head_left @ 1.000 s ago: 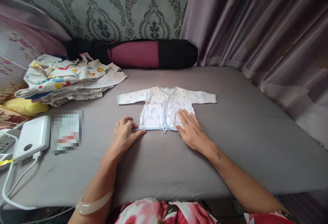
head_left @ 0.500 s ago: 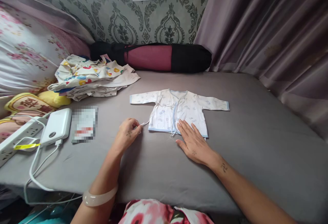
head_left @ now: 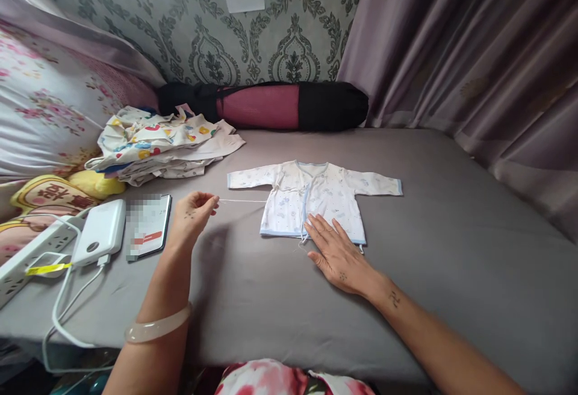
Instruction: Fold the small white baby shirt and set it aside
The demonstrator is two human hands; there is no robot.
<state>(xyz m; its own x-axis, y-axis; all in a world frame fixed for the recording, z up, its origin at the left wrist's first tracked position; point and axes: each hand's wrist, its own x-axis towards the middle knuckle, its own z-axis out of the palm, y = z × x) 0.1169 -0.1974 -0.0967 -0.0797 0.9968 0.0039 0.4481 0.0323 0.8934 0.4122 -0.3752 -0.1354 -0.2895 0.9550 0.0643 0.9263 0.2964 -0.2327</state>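
Head view, near to far: right hand (head_left: 338,255) flat and unclenched, fingertips pressing shirt (head_left: 316,201) hem. Left hand (head_left: 192,213) pinched on tie string (head_left: 241,201), pulled taut leftward, level with shirt's sleeve-to-sleeve long axis. Shirt right of left hand, just beyond right hand, which lies nearer. One shirt, one string held, two hands. Farther left: clothes pile (head_left: 162,142). Farthest: one roll (head_left: 266,106) against wall.
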